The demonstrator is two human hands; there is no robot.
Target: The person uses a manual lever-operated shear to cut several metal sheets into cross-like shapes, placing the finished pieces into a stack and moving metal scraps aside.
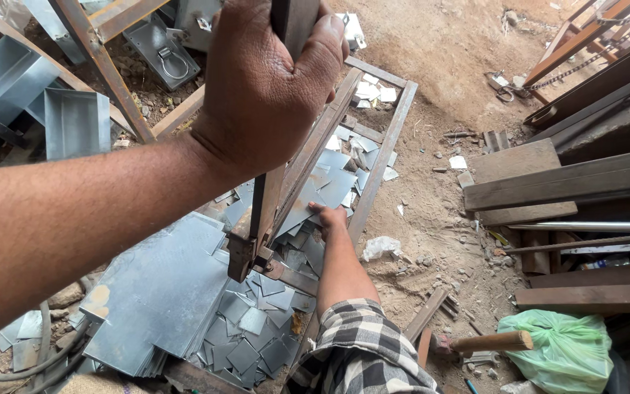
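Dusty earth floor (461,51) carries wooden planks (541,182) at its right edge and a rusty metal frame (373,157) in the middle. Grey sheet stack (158,292) lies at the frame's lower left. Left hand (264,80) is wrapped tightly around the lever handle (267,197). Right hand (328,217) rests, fingers bent, on small cut metal pieces (329,179) inside the frame.

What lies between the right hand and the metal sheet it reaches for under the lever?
Nothing visible. The right hand already touches a metal sheet inside the frame. The left hand grips the lever, which rises beside it, not across it.
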